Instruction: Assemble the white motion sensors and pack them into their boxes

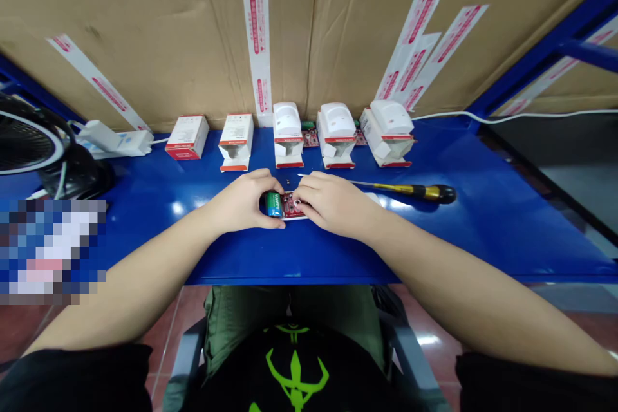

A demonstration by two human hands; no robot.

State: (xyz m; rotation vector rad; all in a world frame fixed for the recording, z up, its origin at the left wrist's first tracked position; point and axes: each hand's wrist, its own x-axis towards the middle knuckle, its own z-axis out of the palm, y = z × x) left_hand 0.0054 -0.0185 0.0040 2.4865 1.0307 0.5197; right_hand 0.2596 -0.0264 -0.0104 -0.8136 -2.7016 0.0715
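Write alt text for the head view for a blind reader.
A left hand curls around a green-and-blue battery at one end of a red circuit board; the right hand touches the board. A screwdriver lies beyond it on a blue table; five boxes line the back, three topped with white devices.

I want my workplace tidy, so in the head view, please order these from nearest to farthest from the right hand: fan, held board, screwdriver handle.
From the right hand:
1. Held board: at its fingertips.
2. Screwdriver handle: to the right.
3. Fan: far left.
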